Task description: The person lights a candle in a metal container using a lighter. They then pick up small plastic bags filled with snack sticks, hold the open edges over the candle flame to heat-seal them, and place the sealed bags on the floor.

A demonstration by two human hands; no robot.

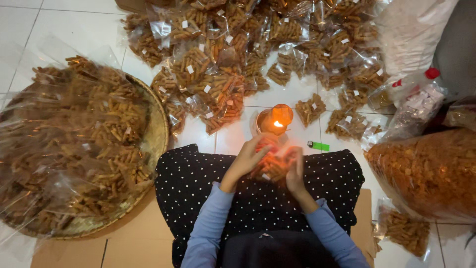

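- The left hand and the right hand both close around one small clear snack packet, held over the lap just before the candle; each grip is clamped on that packet, fingers curled about its sides.
- The packet sits between the two hands, its top toward the lit flame, above the dotted black cloth that covers the knees.
- Done, by my judgement: a large heap of filled packets lies on the tiled floor beyond the candle. There are too many, and they overlap too much, to count exactly: several dozen at least.
- Left, by my judgement: much loose stock. One round woven tray at the left holds a big clear bag of fried sticks, and one bulging bag of orange snacks stands at the right.
- Counted singles: one candle, one green lighter on the floor just right of it, one packet lying apart near the lower right corner of the cardboard sheet.
- A red-capped clear bag of small paper slips lies at the right.
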